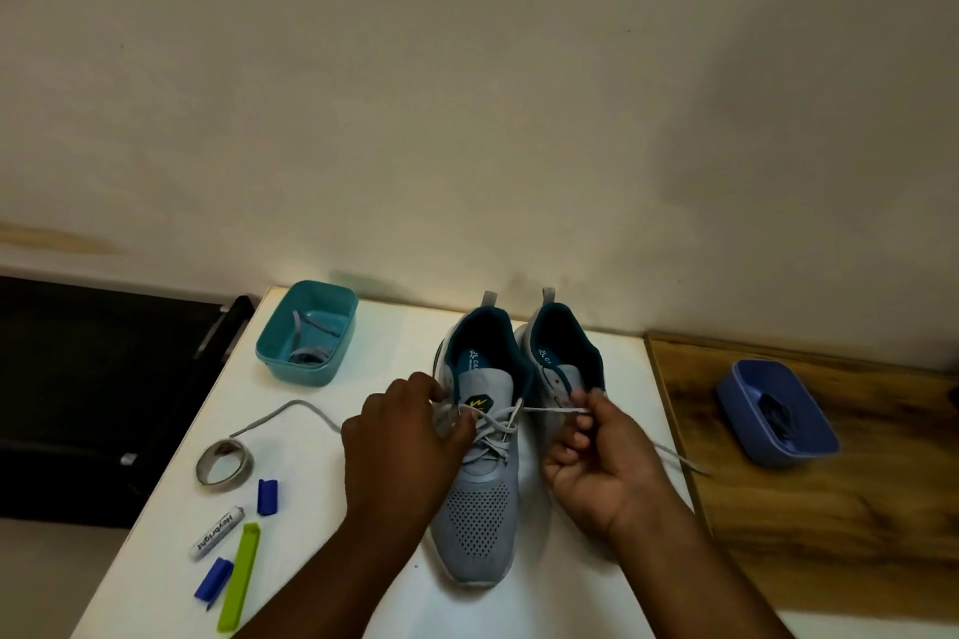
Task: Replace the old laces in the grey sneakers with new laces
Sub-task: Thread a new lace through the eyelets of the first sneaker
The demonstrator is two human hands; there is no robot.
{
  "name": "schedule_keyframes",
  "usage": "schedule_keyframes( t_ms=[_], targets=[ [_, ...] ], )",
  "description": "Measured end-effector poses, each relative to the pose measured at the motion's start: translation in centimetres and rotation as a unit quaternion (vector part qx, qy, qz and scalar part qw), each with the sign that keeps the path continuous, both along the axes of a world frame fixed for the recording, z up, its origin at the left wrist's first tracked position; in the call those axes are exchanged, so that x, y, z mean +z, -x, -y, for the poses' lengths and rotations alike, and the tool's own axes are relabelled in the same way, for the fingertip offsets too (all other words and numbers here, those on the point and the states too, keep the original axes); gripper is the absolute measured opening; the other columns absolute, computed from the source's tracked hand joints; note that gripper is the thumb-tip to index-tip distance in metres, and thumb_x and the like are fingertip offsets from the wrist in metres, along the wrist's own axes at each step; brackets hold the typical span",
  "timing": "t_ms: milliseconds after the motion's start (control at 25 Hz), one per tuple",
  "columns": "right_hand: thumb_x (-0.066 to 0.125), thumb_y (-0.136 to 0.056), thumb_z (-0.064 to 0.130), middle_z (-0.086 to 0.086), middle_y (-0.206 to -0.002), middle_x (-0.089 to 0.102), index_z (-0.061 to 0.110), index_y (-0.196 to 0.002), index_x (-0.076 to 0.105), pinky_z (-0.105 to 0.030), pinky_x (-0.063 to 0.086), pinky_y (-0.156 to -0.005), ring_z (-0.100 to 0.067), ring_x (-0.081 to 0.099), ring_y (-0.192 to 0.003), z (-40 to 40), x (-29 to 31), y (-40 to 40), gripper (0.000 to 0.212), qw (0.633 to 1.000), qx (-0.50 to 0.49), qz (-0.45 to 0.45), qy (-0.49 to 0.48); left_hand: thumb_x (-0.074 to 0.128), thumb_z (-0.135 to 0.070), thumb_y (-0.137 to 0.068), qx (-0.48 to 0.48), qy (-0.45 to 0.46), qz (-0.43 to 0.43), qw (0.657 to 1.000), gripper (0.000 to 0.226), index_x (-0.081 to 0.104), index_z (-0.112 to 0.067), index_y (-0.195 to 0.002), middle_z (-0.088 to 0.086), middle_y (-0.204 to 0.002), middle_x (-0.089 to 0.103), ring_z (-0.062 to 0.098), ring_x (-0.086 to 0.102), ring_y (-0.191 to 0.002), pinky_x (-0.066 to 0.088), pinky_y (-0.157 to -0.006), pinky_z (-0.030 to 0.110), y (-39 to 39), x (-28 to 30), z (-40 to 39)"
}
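On the white desk [467,607], the grey sneakers [485,457] stand side by side, toes toward the person. The left hand [399,441] pinches one end of the pale lace [498,423] at the left shoe's eyelets. The right hand [597,451] pinches the other end, pulled tight across. Farther back, a teal tub [306,332] holds a grey lace, and a blue tub [776,413] sits on the wooden top.

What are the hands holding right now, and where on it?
Each hand pinches the lace near an end: left hand by the left sneaker's top eyelets, right hand opposite.
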State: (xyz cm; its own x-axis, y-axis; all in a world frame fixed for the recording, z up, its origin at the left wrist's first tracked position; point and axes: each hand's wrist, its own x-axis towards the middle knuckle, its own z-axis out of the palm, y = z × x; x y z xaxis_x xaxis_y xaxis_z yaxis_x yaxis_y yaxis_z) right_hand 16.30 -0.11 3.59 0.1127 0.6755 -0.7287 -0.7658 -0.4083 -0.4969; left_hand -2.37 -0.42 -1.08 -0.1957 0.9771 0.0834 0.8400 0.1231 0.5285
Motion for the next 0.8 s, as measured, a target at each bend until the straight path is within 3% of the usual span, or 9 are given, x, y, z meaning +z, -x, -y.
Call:
schedule_keyframes(
  t_ms=[80,200,320,440,480,560,640,720,800],
  targets=[
    [0.049,-0.106,0.031,0.005,-0.06,0.045,0.02,-0.093,0.063,-0.021,0.026,-0.053,-0.007,0.036,-0.049,-0.3,1.0,-1.1,0.023,0.995,-0.047,0.09,-0.009,0.053,-0.067,-0.088,0.012,0.004,-0.027,1.0,0.041,0.061,-0.035,-0.113,-0.011,-0.109,0.065,0.015,0.059,-0.102,0.045,-0.085,0.039,0.0,0.0,0.0],
    [0.054,-0.101,0.024,0.002,-0.081,0.057,0.026,-0.09,0.063,-0.022,0.041,-0.055,-0.008,0.05,-0.062,-1.0,3.3,-3.1,0.015,0.948,-0.161,0.266,-0.07,0.049,-0.059,-0.092,0.013,0.031,-0.012,0.999,0.036,0.06,-0.033,-0.115,-0.011,-0.112,0.065,0.014,0.058,-0.104,0.042,-0.089,0.039,0.3,0.3,0.0],
    [0.045,-0.107,0.019,0.008,-0.069,0.058,0.017,-0.103,0.066,-0.018,0.043,-0.052,-0.006,0.051,-0.059,-0.7,5.7,-2.9,0.02,0.909,-0.236,0.257,-0.225,0.051,-0.055,-0.092,0.008,0.046,0.002,0.999,0.034,0.058,-0.031,-0.115,-0.009,-0.113,0.063,0.015,0.057,-0.104,0.044,-0.09,0.039,0.0,0.4,0.4],
    [0.041,-0.11,0.028,0.01,-0.063,0.054,0.021,-0.103,0.068,-0.023,0.037,-0.052,-0.003,0.048,-0.055,0.8,6.0,0.0,0.028,0.847,-0.013,0.458,-0.268,0.051,-0.054,-0.096,-0.004,-0.05,0.1,0.994,0.035,0.054,-0.027,-0.119,-0.008,-0.113,0.058,0.012,0.056,-0.104,0.047,-0.089,0.033,-1.0,1.0,1.2],
    [0.041,-0.109,0.033,0.012,-0.067,0.06,0.027,-0.097,0.068,-0.024,0.041,-0.057,-0.003,0.054,-0.06,1.4,5.2,1.1,0.03,0.798,0.125,0.528,-0.263,0.047,-0.056,-0.099,-0.032,-0.061,0.199,0.978,0.034,0.058,-0.028,-0.114,-0.011,-0.108,0.062,0.009,0.059,-0.1,0.051,-0.087,0.031,-1.5,1.5,1.5],
    [0.041,-0.107,0.042,0.017,-0.08,0.067,0.033,-0.096,0.067,-0.027,0.051,-0.068,0.001,0.063,-0.075,2.6,3.1,2.3,0.03,0.657,0.364,0.611,-0.249,0.046,-0.057,-0.1,-0.101,0.002,0.43,0.897,0.037,0.065,-0.025,-0.104,-0.006,-0.095,0.071,0.009,0.067,-0.093,0.057,-0.083,0.03,-2.9,2.8,2.5],
    [0.041,-0.105,0.044,0.012,-0.082,0.068,0.036,-0.093,0.065,-0.025,0.053,-0.071,-0.002,0.064,-0.078,3.0,2.0,2.4,0.028,0.546,0.448,0.66,-0.256,0.05,-0.051,-0.096,-0.065,0.056,0.516,0.852,0.041,0.07,-0.016,-0.096,0.001,-0.088,0.074,0.014,0.07,-0.088,0.056,-0.079,0.028,-3.7,3.1,2.8],
    [0.044,-0.104,0.039,0.007,-0.077,0.064,0.034,-0.084,0.061,-0.028,0.05,-0.067,-0.008,0.061,-0.074,3.0,2.2,2.0,0.027,0.496,0.498,0.667,-0.248,0.055,-0.04,-0.1,0.006,0.096,0.546,0.833,0.032,0.072,-0.014,-0.091,0.002,-0.079,0.073,0.016,0.069,-0.078,0.054,-0.071,0.027,-3.5,2.6,2.4],
    [0.045,-0.103,0.039,0.004,-0.078,0.062,0.031,-0.082,0.06,-0.03,0.049,-0.068,-0.011,0.06,-0.074,2.9,2.5,1.6,0.027,0.491,0.522,0.657,-0.232,0.057,-0.031,-0.102,0.021,0.116,0.537,0.836,0.027,0.071,-0.015,-0.085,0.0,-0.071,0.069,0.012,0.062,-0.068,0.048,-0.064,0.026,-3.3,2.2,2.5]
  ],
)
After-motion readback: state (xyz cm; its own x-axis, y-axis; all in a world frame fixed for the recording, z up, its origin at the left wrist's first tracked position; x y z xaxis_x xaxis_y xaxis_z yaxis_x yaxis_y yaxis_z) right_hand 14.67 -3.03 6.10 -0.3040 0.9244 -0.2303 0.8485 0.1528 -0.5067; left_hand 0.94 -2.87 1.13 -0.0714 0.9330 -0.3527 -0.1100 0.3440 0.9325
